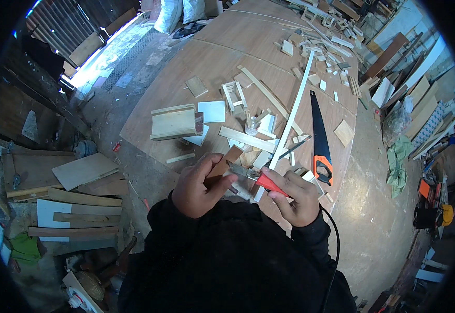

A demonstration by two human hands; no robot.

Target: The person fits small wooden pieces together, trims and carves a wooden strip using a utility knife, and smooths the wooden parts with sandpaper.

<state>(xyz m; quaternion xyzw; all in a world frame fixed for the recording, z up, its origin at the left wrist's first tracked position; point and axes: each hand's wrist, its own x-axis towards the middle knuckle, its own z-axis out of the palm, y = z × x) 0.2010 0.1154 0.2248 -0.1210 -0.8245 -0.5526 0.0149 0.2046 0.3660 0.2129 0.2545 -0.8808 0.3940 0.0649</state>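
In the lower middle of the frame, the left hand (196, 185) grips a small brown wood piece (220, 168), thumb on the near side and bent fingers behind it. Just to its right, the right hand (298, 195) is closed around a red-handled tool (272, 184), whose metal end points left and overlaps the piece's right edge. A black cord (338, 237) runs down the frame below the right hand. Beyond the hands, near the centre, a small clear cup (252, 125) stands among pale wood offcuts; it seems to hold a thin stick or two, though its contents are small and blurred. Left of it sits a pale box-like wooden piece (174, 123) with raised long edges, beside a white square panel (211, 111). Above the cup is a little open wooden frame (234, 97) with slatted sides. A long white strip (293, 111) slants across the brown work surface (186, 68), and a handsaw (319, 125) with a black blade and orange handle lies to its right. Bulging white sacks (167, 18) stand at the upper left, and a clear plastic bag (396, 124) bulges at the right.
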